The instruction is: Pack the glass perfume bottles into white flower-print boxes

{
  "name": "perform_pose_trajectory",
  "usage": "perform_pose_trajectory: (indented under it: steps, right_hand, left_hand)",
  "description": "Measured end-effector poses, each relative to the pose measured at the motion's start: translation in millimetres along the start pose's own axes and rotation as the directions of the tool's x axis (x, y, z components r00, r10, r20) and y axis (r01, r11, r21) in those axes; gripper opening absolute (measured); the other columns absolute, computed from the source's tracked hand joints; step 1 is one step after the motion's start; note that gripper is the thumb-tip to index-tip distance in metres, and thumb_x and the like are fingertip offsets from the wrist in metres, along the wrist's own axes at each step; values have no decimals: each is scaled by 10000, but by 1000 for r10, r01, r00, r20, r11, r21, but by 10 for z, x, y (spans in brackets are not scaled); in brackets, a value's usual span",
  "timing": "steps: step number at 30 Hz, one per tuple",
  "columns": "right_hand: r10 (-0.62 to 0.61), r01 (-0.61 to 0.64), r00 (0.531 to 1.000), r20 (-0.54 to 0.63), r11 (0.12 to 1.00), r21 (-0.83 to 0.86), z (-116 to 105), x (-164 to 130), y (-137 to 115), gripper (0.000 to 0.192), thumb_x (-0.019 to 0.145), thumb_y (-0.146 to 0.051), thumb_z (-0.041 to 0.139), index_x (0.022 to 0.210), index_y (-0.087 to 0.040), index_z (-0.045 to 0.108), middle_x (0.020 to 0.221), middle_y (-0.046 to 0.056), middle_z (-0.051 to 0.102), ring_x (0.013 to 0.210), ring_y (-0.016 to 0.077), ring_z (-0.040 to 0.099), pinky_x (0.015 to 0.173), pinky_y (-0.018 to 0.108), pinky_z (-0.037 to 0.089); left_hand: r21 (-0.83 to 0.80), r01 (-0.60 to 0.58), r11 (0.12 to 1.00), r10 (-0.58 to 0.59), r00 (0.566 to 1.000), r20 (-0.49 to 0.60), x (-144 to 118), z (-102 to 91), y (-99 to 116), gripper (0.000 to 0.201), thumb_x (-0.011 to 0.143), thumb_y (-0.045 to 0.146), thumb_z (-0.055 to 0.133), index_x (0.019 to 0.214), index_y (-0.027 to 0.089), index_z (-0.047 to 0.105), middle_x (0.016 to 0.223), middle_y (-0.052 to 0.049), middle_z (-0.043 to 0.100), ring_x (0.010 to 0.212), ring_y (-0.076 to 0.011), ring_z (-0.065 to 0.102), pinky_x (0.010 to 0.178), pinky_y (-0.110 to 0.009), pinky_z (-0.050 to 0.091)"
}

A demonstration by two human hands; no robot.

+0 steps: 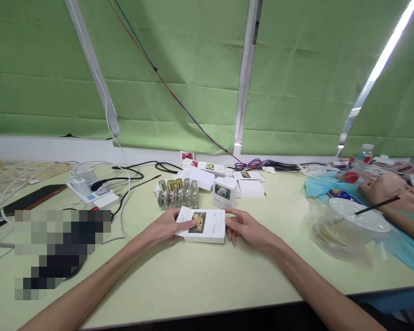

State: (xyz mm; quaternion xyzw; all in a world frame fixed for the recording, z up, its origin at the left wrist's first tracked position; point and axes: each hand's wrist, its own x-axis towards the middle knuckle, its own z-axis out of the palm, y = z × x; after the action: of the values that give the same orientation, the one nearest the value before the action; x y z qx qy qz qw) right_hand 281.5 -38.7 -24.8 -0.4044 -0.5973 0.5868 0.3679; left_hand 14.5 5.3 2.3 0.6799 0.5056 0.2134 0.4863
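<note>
Hands (207,227), flat box (205,225), underside perhaps hidden

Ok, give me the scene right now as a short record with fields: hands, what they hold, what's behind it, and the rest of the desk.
left hand: left hand grips the left edge of the white box, thumb on its top face
right hand: right hand holds the box's right edge
box: lies flat on the table, yellow flower picture on top
behind box: row of small glass bottles; upright small white box; more white boxes behind it
left side: power strip with white cables
right side: clear plastic container
</note>
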Motion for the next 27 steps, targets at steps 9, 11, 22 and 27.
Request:
perform_pose_trajectory:
  steps: [9, 11, 22, 27]
  right_hand:
    - [41, -42, 999, 13, 998, 55, 6, -4, -36, 686, 901, -511, 670, 1446, -135, 493, 716, -7, 620, 625, 125, 556, 617, 286, 488]
    - [50, -51, 999, 4, 996, 70, 11, -5, -35, 657, 909, -487, 667, 1441, -140, 500, 719, -5, 623, 633, 124, 560, 618, 279, 490]
    - [72, -68, 996, -49, 995, 77, 37, 22, -19, 468, 956, -367, 587, 1379, -170, 553, 731, 10, 654, 591, 115, 570, 563, 247, 493]
    - [97, -90, 989, -108, 994, 68, 93, 27, -65, 408, 937, -307, 578, 1320, -168, 591, 775, 25, 681, 571, 106, 564, 512, 230, 482]
  left_hand:
    - [-17, 1, 1000, -1, 1000, -6, -3, 4, -2, 652, 673, 653, 794, 1029, 111, 726, 779, -70, 689, 516, -94, 483, 378, -202, 363]
    - [-17, 0, 1000, 0, 1000, -8, -8, 7, 5, 642, 676, 650, 794, 1018, 111, 727, 776, -72, 689, 515, -94, 482, 379, -200, 361]
    - [-39, -12, 999, 11, 1000, -26, -7, 19, -1, 642, 642, 658, 811, 971, 114, 716, 790, -78, 692, 533, -107, 504, 377, -208, 358]
    - [-43, -2, 999, 0, 999, -34, -16, 32, 4, 660, 650, 659, 808, 996, 108, 697, 817, -81, 693, 567, -114, 515, 383, -205, 351]
